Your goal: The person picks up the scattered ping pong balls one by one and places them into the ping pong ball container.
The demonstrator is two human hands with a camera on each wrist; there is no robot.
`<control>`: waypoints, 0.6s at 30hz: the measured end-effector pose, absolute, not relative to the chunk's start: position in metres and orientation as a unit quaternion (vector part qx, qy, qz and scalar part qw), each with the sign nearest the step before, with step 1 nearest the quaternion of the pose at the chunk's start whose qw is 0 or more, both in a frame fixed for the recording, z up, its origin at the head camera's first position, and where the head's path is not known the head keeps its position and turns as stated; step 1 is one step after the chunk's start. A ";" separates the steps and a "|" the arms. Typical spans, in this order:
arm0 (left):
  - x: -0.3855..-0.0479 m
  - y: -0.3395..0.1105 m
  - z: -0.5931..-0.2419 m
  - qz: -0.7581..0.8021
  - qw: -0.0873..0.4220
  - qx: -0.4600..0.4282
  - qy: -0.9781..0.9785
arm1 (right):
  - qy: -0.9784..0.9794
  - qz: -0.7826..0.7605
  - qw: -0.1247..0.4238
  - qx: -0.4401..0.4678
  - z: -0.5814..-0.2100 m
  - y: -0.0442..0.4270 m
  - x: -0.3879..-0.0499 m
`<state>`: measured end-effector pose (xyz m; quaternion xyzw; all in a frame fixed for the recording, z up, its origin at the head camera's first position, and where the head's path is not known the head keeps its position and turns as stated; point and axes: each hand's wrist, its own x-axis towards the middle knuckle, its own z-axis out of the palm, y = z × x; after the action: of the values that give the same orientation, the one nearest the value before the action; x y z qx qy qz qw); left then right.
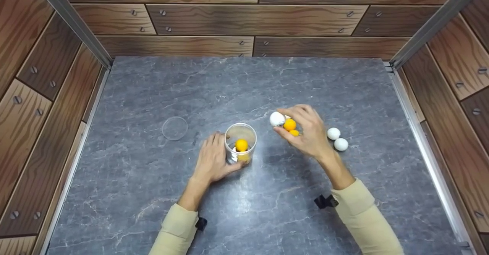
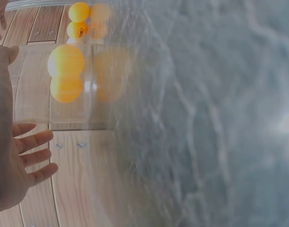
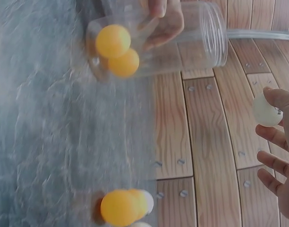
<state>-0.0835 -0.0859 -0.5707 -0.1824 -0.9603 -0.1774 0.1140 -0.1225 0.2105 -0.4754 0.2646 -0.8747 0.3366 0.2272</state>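
A clear plastic jar [image 1: 250,136] stands upright with its mouth uncovered. Inside are orange ping-pong balls [image 1: 241,145] and something white, partly hidden. My left hand [image 1: 212,158] holds the jar low down, thumb at the near side and fingers along the left; in the left wrist view the fingers [image 2: 38,156] and thumb lie on opposite sides of it. Right of the jar, above the table, my right hand [image 1: 307,131] pinches a white ping-pong ball [image 1: 277,119] between thumb and fingertip, also clear in the right wrist view. Orange balls [image 1: 289,124] lie below that hand, partly covered.
Two white ping-pong balls [image 1: 337,139] lie right of my right hand. A clear round lid [image 1: 175,128] lies flat left of the jar. Wood-patterned panels [image 1: 198,20] enclose the grey marbled table [image 1: 153,91] at the back and sides.
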 end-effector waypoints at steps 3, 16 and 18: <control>-0.084 -0.086 -0.571 -0.177 0.114 -0.183 -0.960 | -0.871 0.337 0.228 0.275 -0.473 0.202 -0.122; -0.084 -0.085 -0.570 -0.176 0.112 -0.182 -0.961 | -0.864 0.304 0.221 0.335 -0.469 0.171 -0.121; -0.084 -0.085 -0.570 -0.174 0.109 -0.182 -0.962 | -0.861 0.306 0.220 0.342 -0.469 0.167 -0.122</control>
<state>-0.0837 -0.0849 -0.5701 -0.1820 -0.9617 -0.1736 0.1086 -0.1220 0.1668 -0.4689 0.3415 -0.8609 0.3063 0.2201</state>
